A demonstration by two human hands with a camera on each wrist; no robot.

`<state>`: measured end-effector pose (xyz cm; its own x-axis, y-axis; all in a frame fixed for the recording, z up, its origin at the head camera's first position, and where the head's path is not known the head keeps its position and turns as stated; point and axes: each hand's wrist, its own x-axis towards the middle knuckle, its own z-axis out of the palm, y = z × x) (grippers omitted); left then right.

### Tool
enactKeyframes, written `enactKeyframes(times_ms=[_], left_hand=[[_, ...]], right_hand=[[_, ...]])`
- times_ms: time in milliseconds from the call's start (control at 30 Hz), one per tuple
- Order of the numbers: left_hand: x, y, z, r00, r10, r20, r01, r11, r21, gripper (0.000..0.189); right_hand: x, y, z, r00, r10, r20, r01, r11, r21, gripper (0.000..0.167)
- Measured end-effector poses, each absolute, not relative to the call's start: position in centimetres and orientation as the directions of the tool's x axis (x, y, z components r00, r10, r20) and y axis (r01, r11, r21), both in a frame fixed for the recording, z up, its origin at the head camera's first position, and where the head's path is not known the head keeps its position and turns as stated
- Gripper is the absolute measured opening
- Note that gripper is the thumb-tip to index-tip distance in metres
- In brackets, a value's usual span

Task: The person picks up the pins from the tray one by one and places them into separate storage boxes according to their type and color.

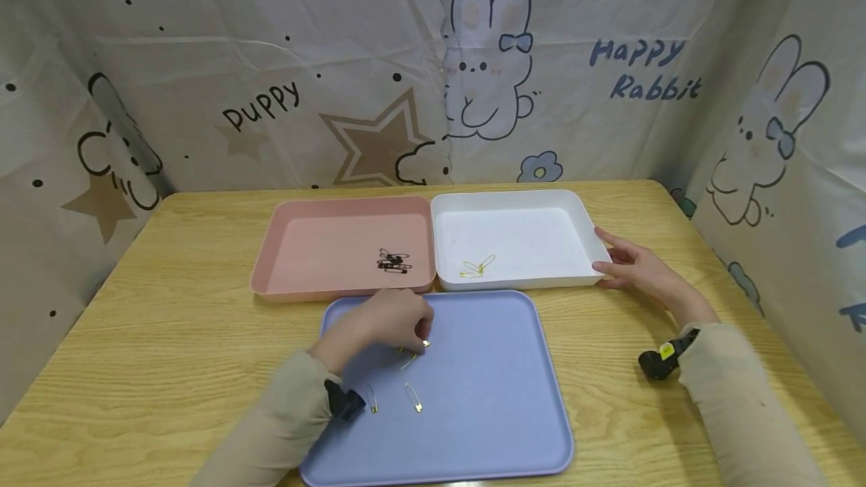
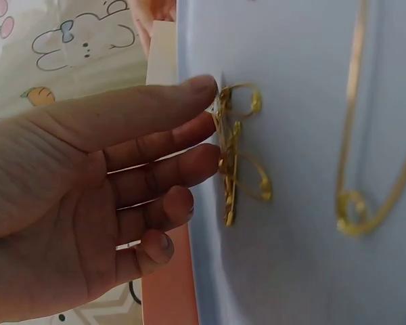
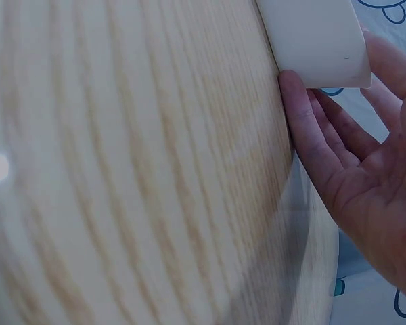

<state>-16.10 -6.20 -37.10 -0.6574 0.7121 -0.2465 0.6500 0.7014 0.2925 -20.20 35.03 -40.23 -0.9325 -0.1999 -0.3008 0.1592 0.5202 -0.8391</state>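
Over the upper left of the blue tray (image 1: 490,397), my left hand (image 1: 399,319) pinches at a gold safety pin (image 2: 222,112) with thumb and fingertips. More gold safety pins (image 2: 260,179) lie in a small heap right under those fingertips. Nearer me on the tray are two separate gold safety pins, one by the wrist (image 1: 373,400) and one to its right (image 1: 414,398). My right hand (image 1: 639,270) holds the right side of the white tray (image 1: 534,235), its thumb at the front corner and its forefinger at the rim.
Several black safety pins (image 1: 394,261) lie in the pink tray (image 1: 325,246), back left, which stands against the white one. A few gold safety pins (image 1: 479,267) lie in the white tray. A printed cloth (image 1: 379,36) hangs behind the wooden table (image 1: 169,337).
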Motion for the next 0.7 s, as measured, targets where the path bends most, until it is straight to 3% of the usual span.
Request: enactKeyframes(times_ms=[333, 700], left_hand=[[-16.0, -5.8, -37.2, -0.642, 0.720, -0.263, 0.643, 0.693, 0.328, 0.018], [-16.6, -4.9, -36.2, -0.632, 0.755, -0.176, 0.678, 0.649, 0.346, 0.014]], right_hand=[[-20.2, 35.1, -40.3, -0.934, -0.194, -0.301, 0.155, 0.540, -0.828, 0.080], [-20.2, 35.1, -40.2, -0.935, -0.180, -0.307, 0.154, 0.572, -0.806, 0.082]])
